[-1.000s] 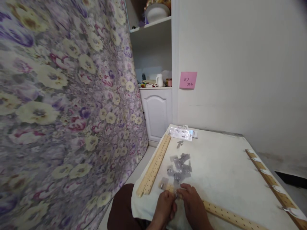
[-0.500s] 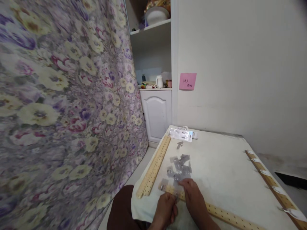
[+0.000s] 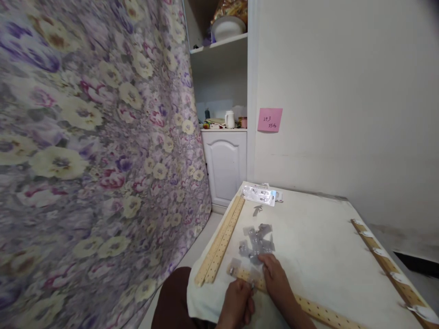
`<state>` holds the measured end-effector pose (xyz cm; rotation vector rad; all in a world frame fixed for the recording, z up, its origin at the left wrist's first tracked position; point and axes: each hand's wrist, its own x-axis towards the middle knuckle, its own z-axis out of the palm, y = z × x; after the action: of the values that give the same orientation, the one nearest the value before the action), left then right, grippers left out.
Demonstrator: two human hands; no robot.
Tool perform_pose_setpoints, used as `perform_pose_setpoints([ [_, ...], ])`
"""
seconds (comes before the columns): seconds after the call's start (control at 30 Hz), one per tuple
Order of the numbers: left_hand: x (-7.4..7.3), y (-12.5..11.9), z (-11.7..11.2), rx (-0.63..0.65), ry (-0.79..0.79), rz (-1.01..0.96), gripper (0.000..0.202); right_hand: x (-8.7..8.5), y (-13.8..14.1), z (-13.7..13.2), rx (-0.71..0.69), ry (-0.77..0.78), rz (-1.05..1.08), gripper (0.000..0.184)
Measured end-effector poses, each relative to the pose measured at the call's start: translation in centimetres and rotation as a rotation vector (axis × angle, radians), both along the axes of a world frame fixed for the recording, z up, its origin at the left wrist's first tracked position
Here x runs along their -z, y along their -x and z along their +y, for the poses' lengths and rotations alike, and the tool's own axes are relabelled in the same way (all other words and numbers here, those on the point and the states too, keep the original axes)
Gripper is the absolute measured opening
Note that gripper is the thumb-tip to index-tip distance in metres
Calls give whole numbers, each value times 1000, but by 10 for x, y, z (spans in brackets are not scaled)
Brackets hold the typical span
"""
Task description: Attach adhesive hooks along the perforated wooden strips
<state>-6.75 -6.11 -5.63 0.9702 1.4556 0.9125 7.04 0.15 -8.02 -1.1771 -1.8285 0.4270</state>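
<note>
A pale wooden strip with rows of holes [image 3: 318,310] runs across the near side of the table, passing under both hands. My left hand [image 3: 237,299] is closed in a fist at its near edge, with a small metal clip [image 3: 253,284] by the thumb and forefinger. Over the strip lies a clear plastic piece with a metal fitting [image 3: 233,268]. My right hand [image 3: 277,278] is closed, its fingertips together beside the loose pile of clear plastic pieces with metal fittings [image 3: 257,242]; what they grip is too small to make out.
Two more perforated wooden strips [image 3: 222,242] lie along the left table edge. A plastic pack [image 3: 258,194] rests at the far end, a small metal piece [image 3: 257,209] nearer. Along the right edge, a strip [image 3: 387,267] carries several white-topped fittings. A flowered curtain [image 3: 103,160] hangs at left.
The whole view has shifted slightly. My right hand's fingertips have edged a little toward the pile, while my left hand keeps nearly the same place by the strip.
</note>
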Motion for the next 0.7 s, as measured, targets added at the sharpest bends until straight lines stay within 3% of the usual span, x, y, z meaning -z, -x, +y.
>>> perform_pose_setpoints([
  [0.3,-3,-3,0,-51,35,-4,23,-12,-28,1,191,-76,-40,33],
  [0.53,-10,-5,0,-62,52,-9,23,-8,-8,-36,-9,-152,-55,34],
  [0.7,-9,-5,1,-68,49,-9,25,-1,0,-43,-99,-222,-52,35],
])
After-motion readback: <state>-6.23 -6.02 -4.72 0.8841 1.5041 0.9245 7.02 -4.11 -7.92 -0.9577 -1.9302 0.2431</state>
